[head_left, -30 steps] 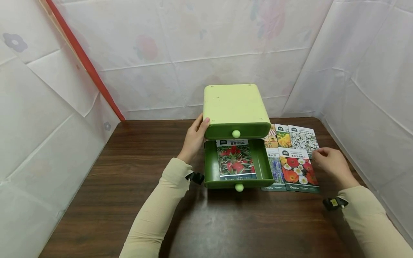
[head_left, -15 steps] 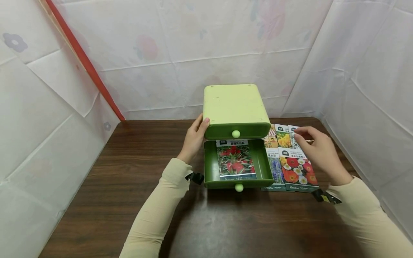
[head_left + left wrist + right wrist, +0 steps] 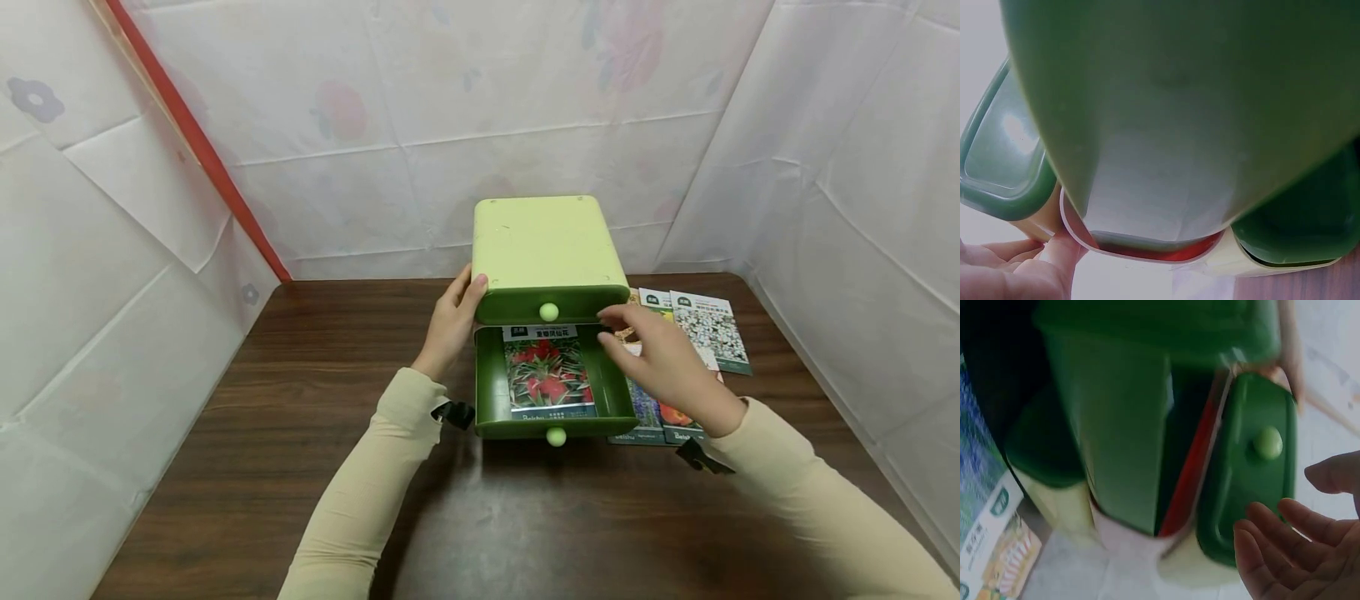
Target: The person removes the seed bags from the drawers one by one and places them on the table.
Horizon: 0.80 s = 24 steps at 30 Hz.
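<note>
A small drawer cabinet (image 3: 547,242), light green on top with dark green fronts, stands on the table. Its lower drawer (image 3: 517,429) is pulled out and bears a seed packet (image 3: 551,371) with red flowers. At the cabinet's left side, my left hand (image 3: 446,329) rests its fairly straight fingers against the wall, thumb at the front corner. My right hand (image 3: 663,358) hovers at the right front corner, fingers loosely bent and thumb apart, with nothing between them. The right wrist view shows those fingers (image 3: 1260,544) overlapping the upper drawer front with its round knob (image 3: 1268,443).
Several more seed packets lie right of the cabinet, partly behind my right hand; one with white flowers (image 3: 708,329) shows best. White patterned sheeting (image 3: 420,125) hangs behind and on both sides. The wooden table (image 3: 337,375) reaches to the left and front.
My right hand has moved left from the white-flowered packet, across the other packets, to the cabinet's right front corner. Left hand, drawer and the red-flowered packet have stayed put.
</note>
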Tool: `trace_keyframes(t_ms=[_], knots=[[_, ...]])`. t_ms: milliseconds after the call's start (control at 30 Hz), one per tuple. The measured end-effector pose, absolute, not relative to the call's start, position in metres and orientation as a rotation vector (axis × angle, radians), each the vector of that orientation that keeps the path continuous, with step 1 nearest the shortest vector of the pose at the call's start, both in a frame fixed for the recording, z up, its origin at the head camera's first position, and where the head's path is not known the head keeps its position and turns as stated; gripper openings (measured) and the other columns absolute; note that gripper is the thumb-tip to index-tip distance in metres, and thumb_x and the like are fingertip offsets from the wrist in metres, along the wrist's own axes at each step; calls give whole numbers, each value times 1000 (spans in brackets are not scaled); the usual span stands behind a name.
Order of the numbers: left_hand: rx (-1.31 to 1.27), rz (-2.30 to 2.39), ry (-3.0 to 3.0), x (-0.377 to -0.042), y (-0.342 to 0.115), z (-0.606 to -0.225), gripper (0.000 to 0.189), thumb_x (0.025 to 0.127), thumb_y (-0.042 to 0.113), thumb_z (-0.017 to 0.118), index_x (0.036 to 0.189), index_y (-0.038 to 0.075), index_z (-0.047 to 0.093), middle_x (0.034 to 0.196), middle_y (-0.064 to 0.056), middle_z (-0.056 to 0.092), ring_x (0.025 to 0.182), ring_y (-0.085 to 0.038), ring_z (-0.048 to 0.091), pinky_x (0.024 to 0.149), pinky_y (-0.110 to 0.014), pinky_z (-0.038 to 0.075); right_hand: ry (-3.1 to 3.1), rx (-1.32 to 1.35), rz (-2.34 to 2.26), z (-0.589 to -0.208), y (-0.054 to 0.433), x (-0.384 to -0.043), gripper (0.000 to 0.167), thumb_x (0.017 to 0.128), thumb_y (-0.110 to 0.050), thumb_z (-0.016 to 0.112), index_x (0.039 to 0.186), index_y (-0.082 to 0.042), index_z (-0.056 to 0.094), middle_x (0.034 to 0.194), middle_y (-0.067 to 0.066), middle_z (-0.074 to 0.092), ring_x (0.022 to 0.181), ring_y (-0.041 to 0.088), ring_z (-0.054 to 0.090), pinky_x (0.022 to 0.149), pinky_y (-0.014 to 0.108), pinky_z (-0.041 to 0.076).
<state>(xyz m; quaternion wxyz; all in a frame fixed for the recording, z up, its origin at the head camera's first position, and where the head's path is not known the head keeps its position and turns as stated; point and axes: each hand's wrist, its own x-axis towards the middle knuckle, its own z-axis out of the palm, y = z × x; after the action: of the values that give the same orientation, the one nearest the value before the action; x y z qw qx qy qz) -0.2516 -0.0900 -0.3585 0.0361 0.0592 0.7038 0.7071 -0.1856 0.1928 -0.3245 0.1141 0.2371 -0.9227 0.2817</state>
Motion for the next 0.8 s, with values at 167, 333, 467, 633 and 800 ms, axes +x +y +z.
trace_keyframes(t_ms=[167, 333, 467, 633, 800], knots=[[191, 2177, 2173, -252, -90, -360, 68, 97, 56, 50, 156, 31, 26, 155, -3, 37, 115, -27, 62, 96, -41, 54, -2822, 766, 754, -336, 176, -186, 36, 99, -23, 61, 129, -3, 59, 124, 14, 65, 110, 30, 63, 90, 49, 53], [208, 2185, 2169, -252, -90, -360, 68, 97, 56, 50, 155, 31, 27, 152, -4, 41, 113, -26, 63, 95, -41, 55, -2894, 794, 583, -346, 165, -185, 48, 98, -30, 62, 137, -4, 53, 130, 16, 61, 117, 33, 60, 95, 52, 51], [215, 2186, 2165, -253, -90, -361, 66, 98, 56, 49, 155, 32, 27, 151, -4, 43, 113, -26, 62, 95, -40, 55, -2907, 806, 413, -352, 158, -187, 60, 96, -37, 63, 143, -4, 47, 129, 19, 59, 112, 34, 61, 91, 50, 52], [229, 2195, 2153, -254, -91, -362, 65, 98, 56, 49, 155, 32, 27, 151, -4, 43, 115, -27, 61, 96, -42, 54, -2993, 779, 322, -355, 152, -191, 72, 94, -46, 63, 149, -4, 40, 128, 24, 58, 108, 37, 62, 84, 52, 54], [226, 2191, 2162, -254, -91, -362, 67, 97, 58, 49, 155, 33, 27, 151, -3, 43, 113, -25, 62, 95, -41, 54, -3031, 773, 231, -357, 149, -193, 73, 93, -51, 61, 147, -6, 42, 123, 26, 60, 101, 37, 64, 74, 50, 55]])
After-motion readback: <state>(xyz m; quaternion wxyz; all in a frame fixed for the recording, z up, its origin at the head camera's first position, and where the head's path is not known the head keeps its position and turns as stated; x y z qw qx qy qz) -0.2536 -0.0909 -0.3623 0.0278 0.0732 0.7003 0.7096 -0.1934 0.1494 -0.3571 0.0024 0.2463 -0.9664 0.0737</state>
